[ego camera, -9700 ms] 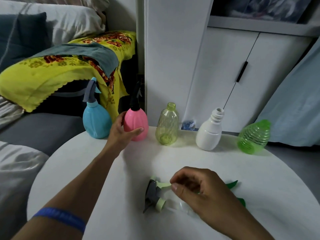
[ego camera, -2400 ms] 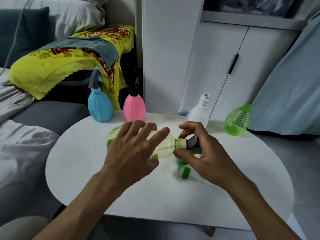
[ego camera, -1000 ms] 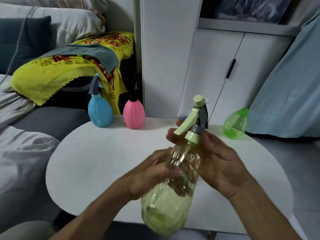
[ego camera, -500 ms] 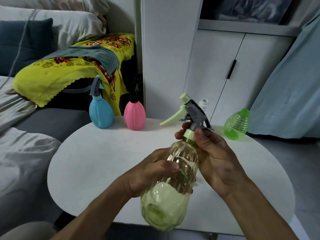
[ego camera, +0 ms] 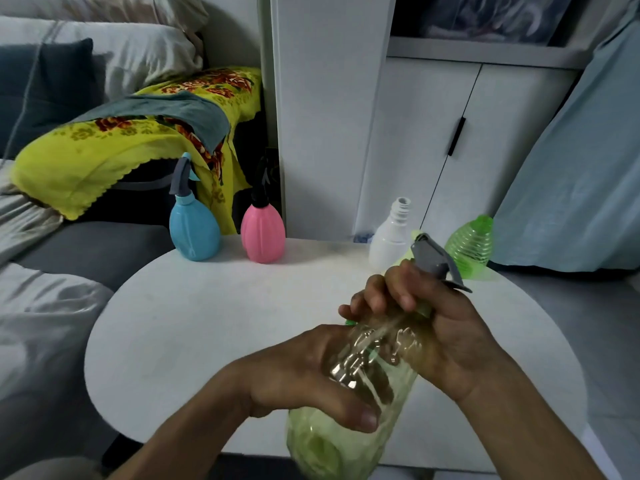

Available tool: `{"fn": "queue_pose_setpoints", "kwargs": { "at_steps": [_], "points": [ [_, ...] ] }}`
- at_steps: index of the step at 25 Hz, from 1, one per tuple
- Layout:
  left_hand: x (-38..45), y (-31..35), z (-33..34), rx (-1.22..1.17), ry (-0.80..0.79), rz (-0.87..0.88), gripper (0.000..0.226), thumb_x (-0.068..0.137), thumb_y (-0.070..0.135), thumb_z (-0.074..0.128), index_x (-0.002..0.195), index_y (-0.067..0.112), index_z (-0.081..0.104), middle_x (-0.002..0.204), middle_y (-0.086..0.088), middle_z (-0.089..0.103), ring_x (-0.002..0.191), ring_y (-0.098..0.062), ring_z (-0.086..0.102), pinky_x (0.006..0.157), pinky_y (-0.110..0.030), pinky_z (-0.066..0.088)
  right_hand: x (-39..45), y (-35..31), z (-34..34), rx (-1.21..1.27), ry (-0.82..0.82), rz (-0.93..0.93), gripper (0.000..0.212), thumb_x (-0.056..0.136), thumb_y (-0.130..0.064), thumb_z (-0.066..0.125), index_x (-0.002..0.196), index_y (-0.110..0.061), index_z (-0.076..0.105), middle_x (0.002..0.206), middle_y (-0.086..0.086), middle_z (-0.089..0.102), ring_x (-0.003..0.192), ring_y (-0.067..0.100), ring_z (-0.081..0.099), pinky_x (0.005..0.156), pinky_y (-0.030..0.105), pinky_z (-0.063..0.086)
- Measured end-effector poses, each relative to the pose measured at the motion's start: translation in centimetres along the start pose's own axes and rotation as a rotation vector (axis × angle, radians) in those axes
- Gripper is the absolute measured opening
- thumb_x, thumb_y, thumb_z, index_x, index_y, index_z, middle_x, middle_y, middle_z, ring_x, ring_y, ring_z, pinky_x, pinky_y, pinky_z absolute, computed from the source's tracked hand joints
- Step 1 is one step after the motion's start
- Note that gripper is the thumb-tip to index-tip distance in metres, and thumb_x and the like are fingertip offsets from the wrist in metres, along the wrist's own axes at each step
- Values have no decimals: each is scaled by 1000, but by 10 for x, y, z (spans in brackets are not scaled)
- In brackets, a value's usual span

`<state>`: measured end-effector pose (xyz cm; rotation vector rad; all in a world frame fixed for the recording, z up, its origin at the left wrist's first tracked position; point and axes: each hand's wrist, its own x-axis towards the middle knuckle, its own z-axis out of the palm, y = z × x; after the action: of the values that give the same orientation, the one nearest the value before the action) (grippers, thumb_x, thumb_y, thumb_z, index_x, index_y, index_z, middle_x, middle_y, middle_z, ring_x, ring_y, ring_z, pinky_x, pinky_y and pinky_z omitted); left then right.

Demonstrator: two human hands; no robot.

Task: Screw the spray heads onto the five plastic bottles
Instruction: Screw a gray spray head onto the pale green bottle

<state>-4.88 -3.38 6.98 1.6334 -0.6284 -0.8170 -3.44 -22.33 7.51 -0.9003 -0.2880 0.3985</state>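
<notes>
Yellow bottle (ego camera: 349, 434) — both hands' grip

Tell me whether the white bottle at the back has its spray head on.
Off. The white bottle stands upright on the table with its threaded neck bare and open.

Left hand (ego camera: 304, 379) and right hand (ego camera: 440, 327), both clenched

A clear yellow-green bottle (ego camera: 349, 420) tilts above the table's near edge, its grey spray head (ego camera: 434, 259) pointing right. Far left stand a blue bottle (ego camera: 194, 230) and pink bottle (ego camera: 264, 233), both capped; far right, a white bottle (ego camera: 389, 240) and green ribbed bottle (ego camera: 472, 242), both open-necked.
</notes>
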Motion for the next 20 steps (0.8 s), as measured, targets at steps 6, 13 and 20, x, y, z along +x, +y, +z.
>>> {"fn": "queue_pose_setpoints", "kwargs": {
  "at_steps": [6,13,20],
  "points": [
    [7,-4,5,204,255,18,50,65,17,85,108,19,60,102,-11,68,95,-29,67,87,-52,54,5,-3,6,-204,193,-138,40,64,-21,81,45,-16,46,50,7,51,69,23,60,84,36,52],
    [7,-8,13,292,361,50,53,60,28,85,106,20,60,98,-4,70,91,-26,67,82,-49,55,6,3,12,-317,252,-209,35,66,-22,73,43,-17,47,47,5,49,58,20,52,76,32,50],
    [14,-10,13,401,567,77,82,50,60,87,120,49,46,113,22,64,101,0,63,83,-32,56,8,-6,1,-252,281,-382,37,76,-3,65,45,-16,49,48,5,49,58,21,55,75,32,53]
  ]
}}
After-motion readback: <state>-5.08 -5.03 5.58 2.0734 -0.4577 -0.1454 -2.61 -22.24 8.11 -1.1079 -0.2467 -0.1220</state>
